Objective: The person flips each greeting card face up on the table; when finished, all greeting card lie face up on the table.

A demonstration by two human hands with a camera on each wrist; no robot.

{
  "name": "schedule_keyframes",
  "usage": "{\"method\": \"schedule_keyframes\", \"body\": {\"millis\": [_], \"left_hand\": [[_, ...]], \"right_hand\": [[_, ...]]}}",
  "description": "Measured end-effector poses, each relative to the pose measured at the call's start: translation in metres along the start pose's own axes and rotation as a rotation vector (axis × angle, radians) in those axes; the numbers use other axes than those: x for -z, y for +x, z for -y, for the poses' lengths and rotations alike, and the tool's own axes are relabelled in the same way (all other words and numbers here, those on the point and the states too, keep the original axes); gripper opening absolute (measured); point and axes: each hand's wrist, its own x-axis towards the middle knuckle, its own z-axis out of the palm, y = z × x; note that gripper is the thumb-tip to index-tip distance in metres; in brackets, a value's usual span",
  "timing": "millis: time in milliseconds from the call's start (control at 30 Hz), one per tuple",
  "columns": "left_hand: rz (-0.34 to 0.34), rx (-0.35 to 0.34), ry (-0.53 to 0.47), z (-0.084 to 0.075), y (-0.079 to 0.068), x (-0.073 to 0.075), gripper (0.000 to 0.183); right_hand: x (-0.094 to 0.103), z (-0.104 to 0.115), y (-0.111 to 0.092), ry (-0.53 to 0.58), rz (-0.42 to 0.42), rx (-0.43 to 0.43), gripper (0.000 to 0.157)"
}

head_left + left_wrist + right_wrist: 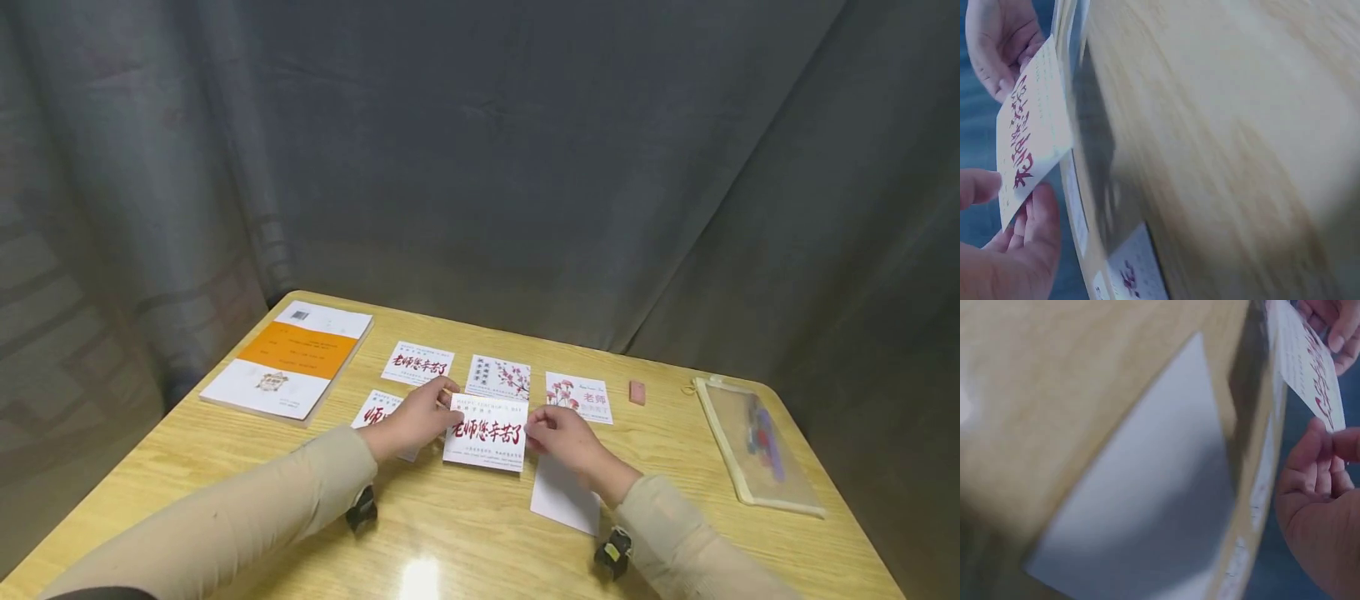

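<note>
A white greeting card (486, 433) with red brush lettering is held up over the table between both hands. On its left edge, the left hand (420, 417) pinches it, thumb in front and fingers behind, as the left wrist view shows. The right hand (572, 442) pinches the opposite edge between thumb and fingertips (1316, 434). Under the right hand a blank white card (564, 497) lies on the table. A second red-lettered card (372, 408) lies partly hidden beneath the left hand. Just behind the held card is a card with plum blossoms (501, 377).
Farther back lie another red-lettered card (417, 362) and a card with pink flowers (577, 397). A pink eraser (637, 392) sits right of them. An orange-and-white book (288, 358) lies at the left, a zip pouch with pens (759, 446) at the right. A dark curtain (480, 167) hangs behind the table.
</note>
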Motion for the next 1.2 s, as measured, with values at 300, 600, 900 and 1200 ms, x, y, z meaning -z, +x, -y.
{"method": "schedule_keyframes", "body": {"millis": [300, 600, 900, 1200], "left_hand": [[0.051, -0.056, 0.158, 0.004, -0.001, -0.005, 0.066], [0.167, -0.116, 0.377, 0.0, -0.005, -0.01, 0.067], [0.368, -0.34, 0.799, -0.013, -0.019, -0.02, 0.039], [0.325, -0.293, 0.666, -0.025, -0.016, -0.022, 0.041]], "right_hand": [[-0.005, -0.008, 0.003, 0.109, -0.028, -0.138, 0.008], [-0.006, -0.009, 0.005, 0.214, 0.121, -0.192, 0.038], [0.017, 0.005, -0.003, 0.213, 0.229, -0.106, 0.052], [0.079, -0.007, -0.02, 0.101, 0.191, -0.103, 0.059]]}}
